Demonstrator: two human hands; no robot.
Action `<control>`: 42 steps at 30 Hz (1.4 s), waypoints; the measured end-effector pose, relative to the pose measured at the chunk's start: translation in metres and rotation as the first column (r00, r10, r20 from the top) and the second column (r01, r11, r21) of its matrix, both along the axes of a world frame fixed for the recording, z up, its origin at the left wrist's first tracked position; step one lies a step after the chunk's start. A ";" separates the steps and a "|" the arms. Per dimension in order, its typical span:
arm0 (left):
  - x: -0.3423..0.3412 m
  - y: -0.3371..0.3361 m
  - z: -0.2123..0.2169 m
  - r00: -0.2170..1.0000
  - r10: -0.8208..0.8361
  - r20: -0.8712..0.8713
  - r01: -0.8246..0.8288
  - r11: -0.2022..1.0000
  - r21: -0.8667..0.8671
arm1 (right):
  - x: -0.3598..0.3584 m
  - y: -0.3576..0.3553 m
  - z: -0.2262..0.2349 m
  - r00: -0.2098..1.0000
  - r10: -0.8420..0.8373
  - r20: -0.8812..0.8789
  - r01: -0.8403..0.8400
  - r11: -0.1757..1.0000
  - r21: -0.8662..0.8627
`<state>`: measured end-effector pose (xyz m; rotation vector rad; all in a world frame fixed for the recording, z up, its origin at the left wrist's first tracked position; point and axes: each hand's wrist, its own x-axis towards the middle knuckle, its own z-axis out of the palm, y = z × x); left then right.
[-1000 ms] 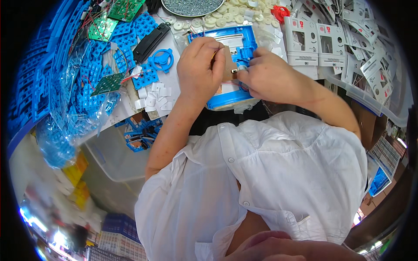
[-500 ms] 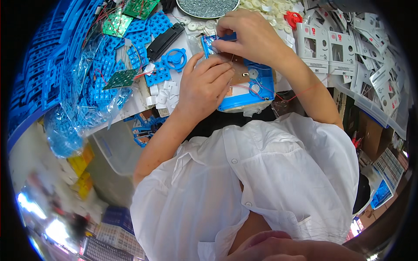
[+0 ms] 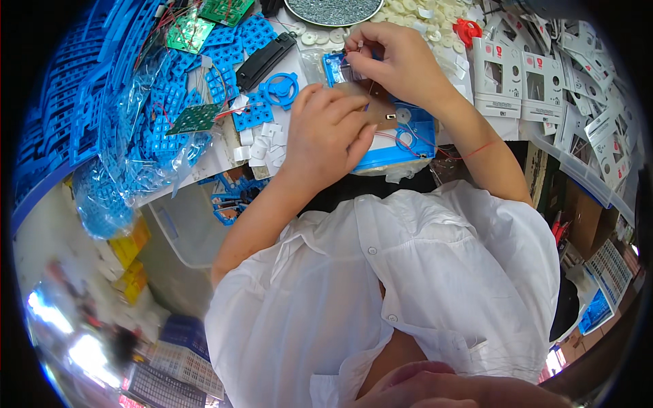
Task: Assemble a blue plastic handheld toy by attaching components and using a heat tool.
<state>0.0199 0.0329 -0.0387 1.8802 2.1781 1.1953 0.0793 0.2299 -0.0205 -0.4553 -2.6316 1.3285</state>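
A blue plastic casing (image 3: 391, 158) lies open in front of me, with a brown circuit board (image 3: 382, 112), thin red wires and round pale parts inside it. My left hand (image 3: 325, 132) is bent over the casing's left side, fingers curled at the board and thumb toward the near wall; its grip is partly hidden. At the far left corner, my right hand (image 3: 401, 68) pinches with thumb and forefinger. A tiny pale piece shows at those fingertips, too small to name. One red wire crosses my right forearm.
Blue button pieces (image 3: 163, 129), a green circuit board (image 3: 196, 119) and a blue ring part (image 3: 279, 90) lie left. A black strip (image 3: 266, 61) sits beyond them. At the back are a round tray (image 3: 333, 20) and cream discs (image 3: 401, 13). White printed panels (image 3: 496, 75) are piled right.
My left hand has lifted slightly, its thumb now spread away from the fingers. The right hand's fingertips have drawn up from the casing's far corner. The view has shifted a little.
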 end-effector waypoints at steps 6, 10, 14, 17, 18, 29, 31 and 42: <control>-0.009 0.026 0.021 0.924 0.245 0.293 -0.188 0.960 -0.209 | 0.012 0.011 0.002 1.000 -0.012 -0.002 0.012 0.977 -0.215; -0.006 0.044 0.022 0.883 0.395 0.253 -0.320 0.902 -0.292 | 0.014 0.019 0.004 1.000 0.012 0.012 -0.008 0.971 -0.238; -0.012 0.047 0.004 0.937 0.331 0.115 -0.322 0.942 -0.094 | 0.008 0.027 0.015 1.000 0.016 -0.005 -0.017 0.975 -0.219; -0.013 0.045 0.001 0.932 0.315 0.179 -0.309 0.949 -0.059 | 0.006 0.028 0.038 0.997 -0.048 0.057 0.058 0.981 -0.188; -0.012 0.044 0.002 0.927 0.314 0.204 -0.311 0.949 -0.050 | 0.011 0.032 0.035 0.999 -0.027 0.025 0.030 0.992 -0.124; -0.017 0.048 -0.004 0.987 0.156 0.040 -0.158 0.987 0.043 | 0.052 0.015 0.024 0.955 0.293 -0.053 -0.173 0.689 0.703; -0.018 0.048 -0.004 0.991 0.130 0.016 -0.131 0.990 0.056 | 0.055 0.010 0.020 0.952 0.307 -0.009 -0.229 0.730 0.644; -0.013 0.053 -0.013 0.985 0.159 -0.059 -0.158 0.987 0.018 | 0.074 0.016 0.033 0.962 0.271 -0.002 -0.216 0.772 0.598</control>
